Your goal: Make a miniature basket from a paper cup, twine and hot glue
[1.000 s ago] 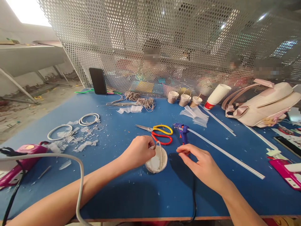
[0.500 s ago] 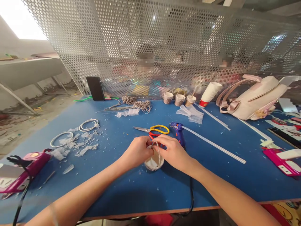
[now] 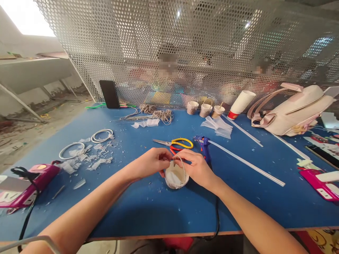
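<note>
A small pale cup (image 3: 174, 180), tilted with its opening toward me, is between my hands just above the blue table. A twisted cord (image 3: 183, 169) arches across its mouth like a handle. My left hand (image 3: 156, 161) is closed at the cup's far left rim, thumb and fingers pinched there. My right hand (image 3: 197, 168) pinches the cord's upper end against the far rim; the exact contact is hidden by the fingers. Just beyond lie scissors (image 3: 182, 142) with one yellow and one red handle. A blue glue gun (image 3: 203, 144) with a long glue stick lies beyond my right hand.
Clear plastic scraps (image 3: 100, 163) and white rings (image 3: 71, 151) lie left. Twine bundles (image 3: 162, 116), a phone (image 3: 109, 94), small cups (image 3: 205, 110), stacked paper cups (image 3: 241, 104) and a pink bag (image 3: 296, 111) line the mesh screen (image 3: 127, 46). Power strips (image 3: 319, 185) sit at both sides.
My left hand has eased left and its fingers have shifted along the rim, showing more of the cup's inside. The whole view has shifted slightly.
</note>
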Available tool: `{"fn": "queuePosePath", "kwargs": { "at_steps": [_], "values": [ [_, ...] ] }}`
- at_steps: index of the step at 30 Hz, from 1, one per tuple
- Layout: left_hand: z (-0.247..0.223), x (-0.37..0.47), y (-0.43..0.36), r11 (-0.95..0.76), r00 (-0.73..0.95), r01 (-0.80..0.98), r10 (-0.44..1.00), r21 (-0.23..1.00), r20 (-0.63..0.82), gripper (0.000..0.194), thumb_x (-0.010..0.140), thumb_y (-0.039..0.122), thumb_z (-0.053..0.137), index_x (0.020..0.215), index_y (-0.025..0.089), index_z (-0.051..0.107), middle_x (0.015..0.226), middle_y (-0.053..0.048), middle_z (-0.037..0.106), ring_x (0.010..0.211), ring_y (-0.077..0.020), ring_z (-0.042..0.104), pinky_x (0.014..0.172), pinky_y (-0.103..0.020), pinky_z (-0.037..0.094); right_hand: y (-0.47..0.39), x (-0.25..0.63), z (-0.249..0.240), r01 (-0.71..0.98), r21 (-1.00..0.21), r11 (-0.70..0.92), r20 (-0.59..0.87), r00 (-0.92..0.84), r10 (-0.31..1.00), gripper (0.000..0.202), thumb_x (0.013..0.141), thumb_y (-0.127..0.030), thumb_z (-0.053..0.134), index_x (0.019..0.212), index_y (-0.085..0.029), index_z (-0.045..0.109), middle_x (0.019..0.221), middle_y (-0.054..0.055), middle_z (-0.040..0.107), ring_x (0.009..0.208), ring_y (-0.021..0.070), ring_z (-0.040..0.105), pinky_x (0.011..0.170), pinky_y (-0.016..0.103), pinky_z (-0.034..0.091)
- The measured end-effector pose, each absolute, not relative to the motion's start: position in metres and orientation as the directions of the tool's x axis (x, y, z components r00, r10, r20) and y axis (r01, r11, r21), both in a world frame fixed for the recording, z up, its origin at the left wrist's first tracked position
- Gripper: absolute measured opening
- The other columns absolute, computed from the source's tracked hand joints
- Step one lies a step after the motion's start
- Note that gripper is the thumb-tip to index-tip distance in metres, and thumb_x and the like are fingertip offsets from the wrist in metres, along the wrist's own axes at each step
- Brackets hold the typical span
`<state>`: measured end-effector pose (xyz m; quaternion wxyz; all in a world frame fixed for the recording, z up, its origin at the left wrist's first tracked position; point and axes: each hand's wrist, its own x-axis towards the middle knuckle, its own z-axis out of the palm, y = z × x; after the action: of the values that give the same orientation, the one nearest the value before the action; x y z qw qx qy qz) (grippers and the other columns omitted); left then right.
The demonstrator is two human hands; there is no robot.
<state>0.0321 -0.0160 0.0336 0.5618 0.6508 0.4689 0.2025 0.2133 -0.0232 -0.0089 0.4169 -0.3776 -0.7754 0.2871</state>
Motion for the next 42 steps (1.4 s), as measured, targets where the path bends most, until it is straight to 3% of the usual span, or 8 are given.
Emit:
{"fn": "queuePosePath", "kwargs": {
  "at_steps": [9, 27, 34, 38, 42],
  "values": [
    [0.034, 0.030, -0.014, 0.108, 0.498, 0.355, 0.819, 0.929, -0.286, 0.017, 0.069, 0.019, 0.052, 0.079, 0.014, 0.064, 0.068, 0.002, 0.064, 0.058, -0.0111, 0.058, 0.058, -0.025, 0.052, -0.020, 0.216, -0.013, 0.258, -0.791, 0.554, 0.449, -0.369, 0.814, 0.010, 0.084, -0.019, 0.061, 0.086, -0.022, 0.070, 0.088, 0.004, 0.067, 0.080, 0.0157, 0.063, 0.076, 0.029, 0.053],
    [0.034, 0.034, -0.019, 0.006, 0.432, 0.494, 0.866, 0.869, -0.252, 0.015, 0.064, 0.019, 0.050, 0.071, 0.015, 0.062, 0.063, 0.003, 0.058, 0.055, -0.0114, 0.054, 0.054, -0.024, 0.046, -0.012, 0.219, -0.015, 0.191, -0.724, 0.662, 0.516, -0.487, 0.705, 0.015, 0.088, -0.022, 0.057, 0.092, -0.023, 0.071, 0.092, 0.003, 0.063, 0.085, 0.0147, 0.061, 0.084, 0.030, 0.049],
    [0.028, 0.038, -0.020, -0.261, 0.395, 0.600, 0.919, 0.756, 0.004, 0.010, 0.065, 0.024, 0.055, 0.063, 0.016, 0.060, 0.063, 0.002, 0.059, 0.059, -0.0117, 0.050, 0.055, -0.022, 0.039, -0.010, 0.219, -0.011, 0.183, -0.689, 0.702, 0.537, -0.522, 0.663, 0.015, 0.088, -0.022, 0.056, 0.091, -0.023, 0.071, 0.089, 0.004, 0.061, 0.084, 0.0149, 0.059, 0.083, 0.031, 0.049],
    [0.025, 0.041, -0.021, -0.334, 0.402, 0.631, 0.913, 0.700, 0.073, 0.008, 0.064, 0.015, 0.050, 0.059, 0.016, 0.057, 0.057, 0.004, 0.054, 0.054, -0.0094, 0.045, 0.052, -0.020, 0.036, -0.008, 0.217, -0.015, 0.186, -0.697, 0.692, 0.534, -0.508, 0.675, 0.013, 0.087, -0.020, 0.058, 0.089, -0.022, 0.071, 0.088, 0.004, 0.060, 0.084, 0.0148, 0.059, 0.078, 0.029, 0.050],
    [0.024, 0.041, -0.022, -0.367, 0.399, 0.658, 0.911, 0.658, 0.109, 0.010, 0.062, 0.010, 0.049, 0.057, 0.016, 0.055, 0.054, 0.005, 0.051, 0.051, -0.0084, 0.042, 0.050, -0.019, 0.035, -0.012, 0.218, -0.013, 0.226, -0.719, 0.658, 0.494, -0.500, 0.712, 0.013, 0.086, -0.020, 0.060, 0.095, -0.021, 0.069, 0.095, 0.004, 0.061, 0.090, 0.0155, 0.060, 0.084, 0.031, 0.049]
  ]
}}
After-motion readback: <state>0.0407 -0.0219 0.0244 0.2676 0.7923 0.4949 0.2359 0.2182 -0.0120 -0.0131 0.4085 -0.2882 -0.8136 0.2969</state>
